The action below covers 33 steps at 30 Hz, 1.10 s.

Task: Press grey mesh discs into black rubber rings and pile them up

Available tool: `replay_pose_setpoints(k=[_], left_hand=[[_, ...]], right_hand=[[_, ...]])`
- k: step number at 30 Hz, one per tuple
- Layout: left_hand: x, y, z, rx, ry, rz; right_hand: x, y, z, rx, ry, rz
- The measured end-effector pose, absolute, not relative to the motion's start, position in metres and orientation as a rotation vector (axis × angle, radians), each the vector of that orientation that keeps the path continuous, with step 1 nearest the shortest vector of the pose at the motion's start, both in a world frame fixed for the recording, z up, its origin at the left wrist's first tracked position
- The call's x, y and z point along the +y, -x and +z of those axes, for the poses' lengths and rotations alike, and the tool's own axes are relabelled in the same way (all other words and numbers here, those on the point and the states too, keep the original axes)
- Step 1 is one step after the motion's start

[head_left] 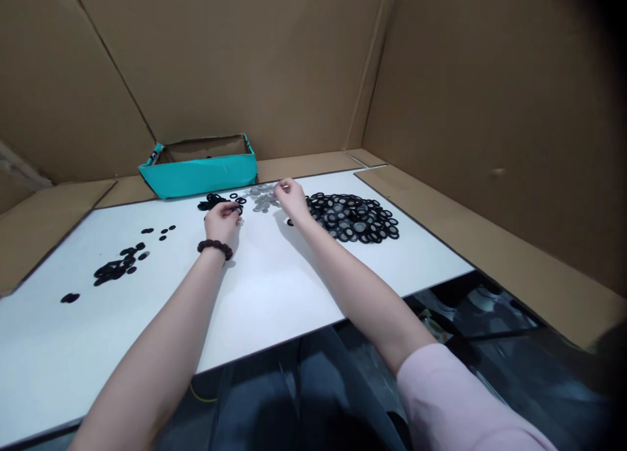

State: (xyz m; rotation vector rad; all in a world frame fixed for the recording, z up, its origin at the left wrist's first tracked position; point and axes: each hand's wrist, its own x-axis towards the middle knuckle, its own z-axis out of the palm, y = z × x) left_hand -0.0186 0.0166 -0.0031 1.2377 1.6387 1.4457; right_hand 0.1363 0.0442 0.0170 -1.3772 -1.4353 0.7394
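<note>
My left hand [222,222], with a dark beaded bracelet [215,247] at its wrist, has its fingers closed on a black ring [238,209]. Just behind that hand lies a small pile of black rings [210,201]. My right hand [292,199] is pinched at the right edge of a spread of thin grey discs [263,195]; what sits between its fingertips is too small to make out. To the right of it, partly behind my forearm, is a large heap of black rings with grey centres [360,217].
A teal box [200,175] with an open top stands at the table's back edge. Loose black discs [117,267] are scattered on the left of the white tabletop [264,294]. Cardboard walls [255,59] enclose the back and right side.
</note>
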Motion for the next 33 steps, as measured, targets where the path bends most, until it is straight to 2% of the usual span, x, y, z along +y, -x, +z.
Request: replay_pose_setpoints(k=[4, 7, 16, 26, 33], left_hand=[[0.010, 0.013, 0.001, 1.592, -1.223, 1.445], [0.006, 0.010, 0.003, 1.602, -1.216, 1.446], [0.002, 0.006, 0.007, 1.536, -1.254, 1.323], [0.003, 0.005, 0.005, 1.491, -1.303, 1.175], [0.003, 0.009, 0.009, 1.651, -1.710, 1.059]], right_hand=[[0.030, -0.119, 0.020, -1.482, 1.282, 1.243], [0.022, -0.113, 0.019, -1.477, 1.263, 1.398], [0.024, -0.119, 0.018, -1.298, 1.261, 1.517], [0.025, -0.129, 0.014, -1.397, 1.174, 1.798], [0.025, -0.130, 0.015, -1.470, 1.183, 1.774]])
